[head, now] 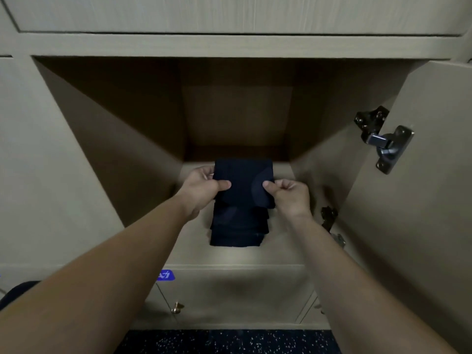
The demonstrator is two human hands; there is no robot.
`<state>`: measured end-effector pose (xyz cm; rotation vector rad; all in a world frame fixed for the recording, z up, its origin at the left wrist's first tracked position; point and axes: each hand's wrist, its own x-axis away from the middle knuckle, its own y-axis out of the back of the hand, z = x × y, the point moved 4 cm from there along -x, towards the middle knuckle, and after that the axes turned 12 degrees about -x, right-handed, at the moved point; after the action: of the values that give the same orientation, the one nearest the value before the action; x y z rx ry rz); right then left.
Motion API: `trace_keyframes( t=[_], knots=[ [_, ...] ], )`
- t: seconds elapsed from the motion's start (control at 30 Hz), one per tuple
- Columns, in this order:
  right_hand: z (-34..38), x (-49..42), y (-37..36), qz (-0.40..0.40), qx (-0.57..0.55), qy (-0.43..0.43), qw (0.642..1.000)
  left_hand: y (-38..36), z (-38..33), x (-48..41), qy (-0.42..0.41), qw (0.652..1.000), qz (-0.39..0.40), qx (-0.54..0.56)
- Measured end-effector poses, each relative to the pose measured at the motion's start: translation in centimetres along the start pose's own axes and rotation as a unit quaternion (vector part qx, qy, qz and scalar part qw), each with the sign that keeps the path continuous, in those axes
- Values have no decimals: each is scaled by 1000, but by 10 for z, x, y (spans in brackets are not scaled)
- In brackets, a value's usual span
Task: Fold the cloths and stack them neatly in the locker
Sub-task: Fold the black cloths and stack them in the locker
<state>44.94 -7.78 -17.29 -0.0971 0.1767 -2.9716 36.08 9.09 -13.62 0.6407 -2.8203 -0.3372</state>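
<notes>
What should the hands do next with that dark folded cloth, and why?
Probably lower it squarely onto the stack of dark cloths: the left hand and right hand pinch the folded cloth over that stack, inside the open locker.

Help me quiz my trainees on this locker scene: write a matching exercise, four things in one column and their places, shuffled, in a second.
Things
1. folded cloth
2. stack of cloths
3. hinge
4. knob

Places
A. on the inside of the open door, at the right
B. pinched between the left hand and the right hand
C. lying on the locker floor
D. on the lower door, beneath the locker

Pairs: 1-B, 2-C, 3-A, 4-D
</notes>
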Motion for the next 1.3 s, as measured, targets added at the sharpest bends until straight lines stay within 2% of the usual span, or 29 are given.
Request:
trace_keyframes(
  t=[0.43, 0.67, 0.77, 0.8, 0.87, 0.9, 0.97, 1.07, 1.13, 1.3],
  knots=[
    [-55, -23, 3, -16, 29, -37, 999, -9, 52, -22, 18, 1000, 20, -14],
    [-64, -18, 4, -41, 87, -9, 995, -10, 66, -27, 30, 999, -12, -24],
    [-46, -10, 4, -44, 190, 64, 979, -9, 61, -26, -12, 992, -57, -112],
    [-36, -8, 3, -35, 244, 117, 962, -9, 56, -25, -46, 978, -77, -186],
    [-17, -4, -5, 22, 349, 221, 910, -11, 43, -23, -140, 920, -106, -350],
    [-13, -3, -11, 67, 394, 241, 885, -15, 39, -22, -176, 890, -97, -410],
    [-17, -4, -18, 147, 461, 204, 851, -24, 40, -25, -205, 842, -40, -498],
    [-38, -10, -15, 198, 481, 114, 847, -34, 57, -29, -173, 782, 42, -598],
    [-49, -10, -12, 210, 461, 94, 857, -34, 68, -30, -157, 778, 67, -604],
    [-64, -7, -9, 206, 413, 105, 881, -34, 80, -29, -167, 801, 82, -569]
  ],
)
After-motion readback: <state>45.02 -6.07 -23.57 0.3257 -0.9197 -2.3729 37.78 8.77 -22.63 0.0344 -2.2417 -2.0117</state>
